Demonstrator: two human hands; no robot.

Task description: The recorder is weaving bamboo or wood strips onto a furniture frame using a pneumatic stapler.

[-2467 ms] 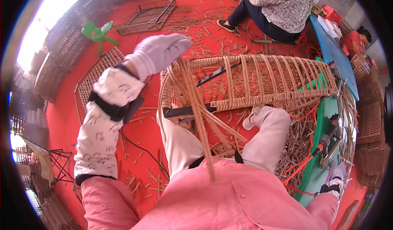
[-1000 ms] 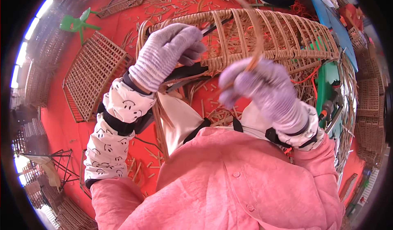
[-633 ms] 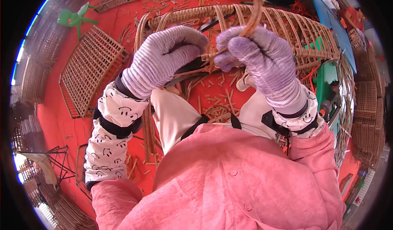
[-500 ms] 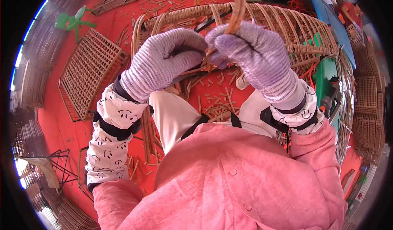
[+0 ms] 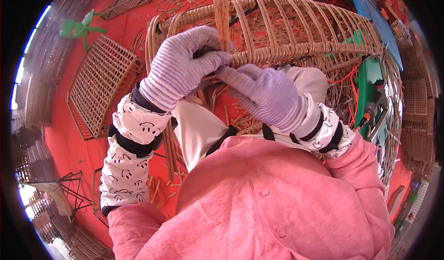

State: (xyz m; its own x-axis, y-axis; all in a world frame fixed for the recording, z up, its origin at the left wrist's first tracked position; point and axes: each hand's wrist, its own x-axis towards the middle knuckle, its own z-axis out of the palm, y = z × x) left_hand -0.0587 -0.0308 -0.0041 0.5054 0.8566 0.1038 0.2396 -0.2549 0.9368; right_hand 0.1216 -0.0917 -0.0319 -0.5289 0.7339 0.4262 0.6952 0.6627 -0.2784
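Observation:
Both my hands wear purple striped knit gloves. My left hand [image 5: 185, 66] is closed at the near rim of a woven rattan frame [image 5: 286, 49], its fingers and thumb pinched around a flat brown rattan strip [image 5: 220, 15] that rises toward the top of the view. My right hand [image 5: 270, 96] is just to the right and lower, fingers stretched out and slightly smeared by motion. Its index fingertip meets the left fingertips below the rim; the right thumb is hidden. Wrapped strips cross the frame at intervals, and its near edge is tightly bound.
Rattan offcuts [image 5: 240, 121] litter the red floor between my legs. A woven lattice panel [image 5: 104, 82] and a green stool [image 5: 81, 29] stand to the left. On the right are a green stool-like piece [image 5: 368, 89], a pliers-like tool [image 5: 367, 116] and stacked woven baskets [image 5: 416, 103].
My right hand has let go of the strip above the rim and come down below it, its fingers straightening. The strip now stands upright farther left, at my left hand.

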